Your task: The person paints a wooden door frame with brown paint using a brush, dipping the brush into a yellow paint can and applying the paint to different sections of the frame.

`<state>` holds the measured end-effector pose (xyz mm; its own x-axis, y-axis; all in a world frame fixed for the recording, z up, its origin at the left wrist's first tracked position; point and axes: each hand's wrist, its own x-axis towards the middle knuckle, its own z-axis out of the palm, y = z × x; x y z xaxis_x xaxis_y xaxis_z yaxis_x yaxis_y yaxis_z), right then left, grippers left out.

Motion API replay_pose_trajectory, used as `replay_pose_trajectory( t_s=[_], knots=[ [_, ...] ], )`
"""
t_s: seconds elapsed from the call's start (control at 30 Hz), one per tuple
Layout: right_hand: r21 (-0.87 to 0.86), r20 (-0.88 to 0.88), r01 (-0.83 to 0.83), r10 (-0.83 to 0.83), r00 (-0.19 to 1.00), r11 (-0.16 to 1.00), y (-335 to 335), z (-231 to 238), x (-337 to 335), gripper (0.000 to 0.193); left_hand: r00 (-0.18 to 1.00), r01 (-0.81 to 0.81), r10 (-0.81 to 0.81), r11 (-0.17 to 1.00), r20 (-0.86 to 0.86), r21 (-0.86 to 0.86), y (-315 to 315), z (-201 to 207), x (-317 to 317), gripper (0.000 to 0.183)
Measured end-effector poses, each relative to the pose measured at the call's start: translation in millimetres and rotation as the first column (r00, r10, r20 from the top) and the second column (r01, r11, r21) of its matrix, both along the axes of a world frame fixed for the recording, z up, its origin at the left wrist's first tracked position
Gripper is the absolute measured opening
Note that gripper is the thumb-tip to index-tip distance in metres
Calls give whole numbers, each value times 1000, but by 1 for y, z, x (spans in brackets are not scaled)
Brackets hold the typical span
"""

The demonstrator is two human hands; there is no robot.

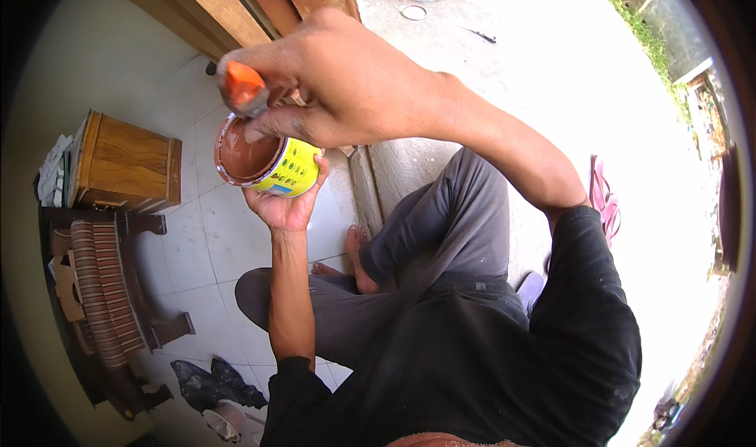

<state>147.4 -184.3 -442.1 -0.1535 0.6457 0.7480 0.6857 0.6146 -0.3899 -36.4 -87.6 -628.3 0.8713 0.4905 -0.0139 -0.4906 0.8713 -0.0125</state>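
Raised close to the lens, the right hand (354, 77) is the nearest thing, fingers (272, 120) clenched around an orange-handled tool (242, 85) whose working end dips out of sight at the rim of the tin.

Furthest left stands a wooden box (126, 163) on the tiled floor (205, 242), with a striped wooden chair (102, 289) below it. Next comes the paint tin (264, 163), yellow-sided and full of brown paint, held in the air over the tiles. The left hand (287, 203) cups it from beneath, fingers curled up its side.

The tin tilts toward the left, so a harder stir or a slipping palm could, I judge, slop brown paint over the lip onto the tiles or the grey trousers (441, 226). The tool's tip cannot be seen, so how deep it sits is unclear.
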Motion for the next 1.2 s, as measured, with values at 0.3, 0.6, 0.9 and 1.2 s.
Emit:
replay_pose_trajectory(
  t_s=[0.3,0.6,0.9,1.2],
  knots=[
    [-26,-438,91,-93,894,995,-21,-11,7,20,995,65,-61,997,82,-37,-3,1,2,80],
    [271,-298,415,-334,894,869,-15,-21,84,18,983,80,-77,997,168,-14,-5,4,0,86],
    [785,53,284,-517,854,550,1,28,97,23,989,36,-39,999,146,19,-2,1,-6,85],
    [320,413,288,-406,815,903,-26,-111,80,25,989,30,-35,999,144,39,-3,-3,-4,86]
  ],
)
